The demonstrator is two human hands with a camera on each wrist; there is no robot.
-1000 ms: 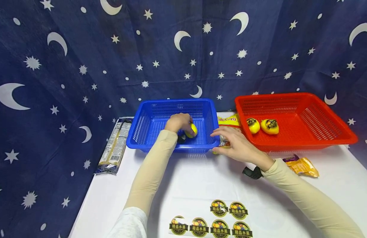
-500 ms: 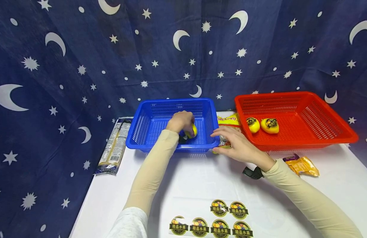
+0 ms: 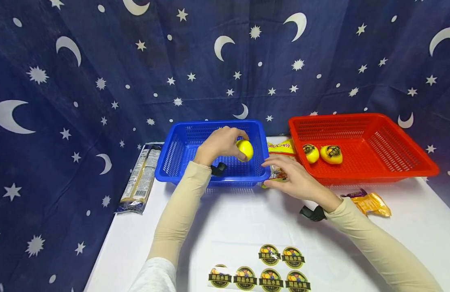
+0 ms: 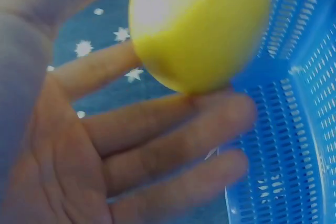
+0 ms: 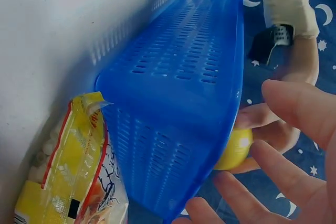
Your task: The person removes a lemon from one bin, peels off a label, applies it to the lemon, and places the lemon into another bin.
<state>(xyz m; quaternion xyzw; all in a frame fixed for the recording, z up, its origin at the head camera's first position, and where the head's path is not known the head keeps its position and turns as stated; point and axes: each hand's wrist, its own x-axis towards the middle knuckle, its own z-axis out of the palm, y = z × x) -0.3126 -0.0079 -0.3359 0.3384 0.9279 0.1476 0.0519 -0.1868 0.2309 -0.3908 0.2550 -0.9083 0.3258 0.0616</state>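
Above the blue basket [image 3: 188, 178], my left hand [image 3: 221, 144] pinches a smooth yellow lemon-shaped fruit [image 3: 245, 150] between thumb and fingers. In the left wrist view the fruit [image 4: 199, 30] shows no sticker on its visible side, and the other fingers stretch out below it. My right hand [image 3: 294, 178] is beside the basket's right end, fingers spread and loosely bent, holding nothing. In the right wrist view its fingers [image 5: 283, 166] look close to the fruit; contact cannot be told. Two more yellow fruits, a smaller one [image 3: 311, 157] and a larger one [image 3: 332, 156], bear dark round labels.
Those labelled fruits lie in the red basket [image 3: 356, 175] at right. A yellow food packet [image 3: 281, 148] sits between the baskets. Several round stickers [image 3: 270, 279] on a clear sheet lie in front. An orange wrapper [image 3: 372, 204] is at right, a long packet [image 3: 141, 178] at left.
My left hand has risen from the blue basket's floor and shifted slightly right, bringing the yellow fruit up with it. The right hand has hardly moved.
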